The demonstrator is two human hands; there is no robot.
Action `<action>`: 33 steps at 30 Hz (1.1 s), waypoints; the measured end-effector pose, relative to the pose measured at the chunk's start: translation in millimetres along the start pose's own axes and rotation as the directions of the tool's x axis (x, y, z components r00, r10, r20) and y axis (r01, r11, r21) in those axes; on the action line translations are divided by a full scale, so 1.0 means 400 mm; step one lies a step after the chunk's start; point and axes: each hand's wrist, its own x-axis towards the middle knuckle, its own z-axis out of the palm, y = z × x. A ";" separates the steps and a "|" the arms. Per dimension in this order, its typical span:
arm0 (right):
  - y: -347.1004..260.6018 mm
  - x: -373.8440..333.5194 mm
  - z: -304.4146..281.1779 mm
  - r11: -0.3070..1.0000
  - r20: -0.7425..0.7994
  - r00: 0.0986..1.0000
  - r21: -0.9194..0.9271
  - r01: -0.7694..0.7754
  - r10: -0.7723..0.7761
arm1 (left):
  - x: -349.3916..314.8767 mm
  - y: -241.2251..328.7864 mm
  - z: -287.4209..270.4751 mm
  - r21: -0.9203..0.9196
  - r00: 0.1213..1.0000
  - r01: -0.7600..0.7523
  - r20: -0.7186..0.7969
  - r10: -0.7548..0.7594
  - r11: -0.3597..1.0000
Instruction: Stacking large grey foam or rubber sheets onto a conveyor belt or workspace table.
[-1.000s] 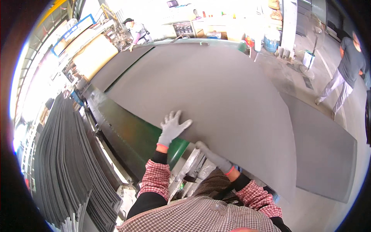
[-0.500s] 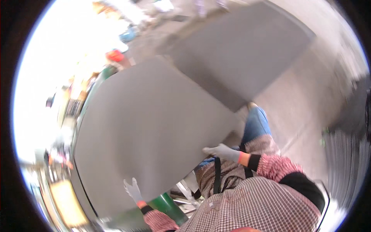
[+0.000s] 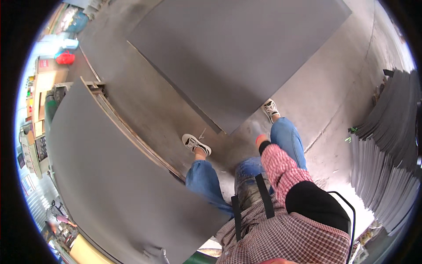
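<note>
A large dark grey sheet [image 3: 118,176] lies in front of me on the left. My left hand [image 3: 156,253], in a grey glove, rests on or just over its near edge; it is partly blurred, with fingers apart. My right hand [image 3: 258,131], also gloved, reaches forward above the floor, close to the near corner of a second grey sheet [image 3: 237,57]. Motion smears its fingers, so I cannot tell whether they touch or hold anything. That second sheet sits low ahead of me, on what looks like a stack.
Tall stacks of grey sheets [image 3: 384,167] stand at my right. My sneakered feet are on the concrete floor [image 3: 132,92], one beside each sheet. Cardboard boxes [image 3: 46,81], a red object [image 3: 65,57] and a blue bag [image 3: 78,22] are at the far left.
My view has turned. My right hand has left the edge of the left sheet and moved forward toward the far one. My left hand stays by the left sheet's near edge.
</note>
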 end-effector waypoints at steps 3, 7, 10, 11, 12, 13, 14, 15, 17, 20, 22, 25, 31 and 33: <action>0.201 0.202 0.064 -0.135 0.556 0.642 0.801 -0.583 0.528 | -0.029 0.054 0.006 -0.146 0.994 -0.025 -0.108 0.009 0.989; 0.402 0.297 0.095 0.149 0.302 0.815 0.894 -0.422 0.494 | -0.064 0.171 0.003 -0.277 0.979 -0.107 -0.197 0.053 0.955; 0.361 0.255 0.036 -0.356 0.438 0.613 0.898 -0.260 0.658 | -0.099 0.377 -0.175 -0.513 0.907 -0.367 -0.381 0.178 0.775; 0.187 0.242 0.002 -0.495 0.541 0.625 0.826 -0.269 0.562 | -0.129 0.322 -0.181 -0.497 0.842 -0.459 -0.507 0.183 0.736; 0.096 0.224 -0.072 -0.600 0.607 0.625 0.755 -0.263 0.490 | -0.157 0.307 -0.151 -0.482 0.762 -0.569 -0.615 0.205 0.667; 0.057 0.214 -0.184 -0.601 0.594 0.651 0.757 -0.256 0.472 | -0.250 0.468 -0.250 -0.745 0.895 -0.392 -0.444 0.039 0.540; 0.012 0.200 -0.305 -0.441 0.523 0.755 0.829 -0.343 0.396 | -0.299 0.542 -0.341 -0.989 0.957 -0.150 -0.140 0.255 0.018; -0.033 0.189 -0.448 -0.263 0.431 0.852 0.895 -0.361 0.296 | -0.283 0.624 -0.314 -0.838 0.788 -0.541 -0.474 0.393 0.073; -0.003 0.220 -0.709 -0.190 0.252 0.944 0.958 -0.213 0.212 | -0.371 0.818 -0.378 -0.970 0.770 -0.146 -0.236 0.593 -0.196; -0.138 0.100 -0.999 -0.063 -0.033 0.998 0.997 0.036 0.048 | -0.424 1.015 -0.535 -0.873 0.661 0.012 -0.359 0.659 -0.488; -0.252 -0.075 -1.089 0.057 -0.264 0.964 0.963 0.265 -0.024 | -0.445 1.030 -0.804 -0.763 0.737 -0.002 -0.438 0.515 -0.646; -0.320 -0.238 -1.081 -0.158 -0.217 0.966 0.968 0.195 -0.139 | -0.407 1.031 -0.998 -0.427 0.694 0.012 -0.647 0.315 -0.904; -0.110 -0.348 -1.212 -0.350 -0.450 0.886 0.817 0.459 0.111 | -0.307 0.495 -0.928 -0.255 0.397 -0.883 -0.854 -0.337 -0.394; 0.068 -0.412 -1.229 -0.415 -0.425 0.867 0.761 0.499 0.262 | -0.233 0.264 -0.776 -0.319 0.773 -0.566 -0.526 -0.355 -0.760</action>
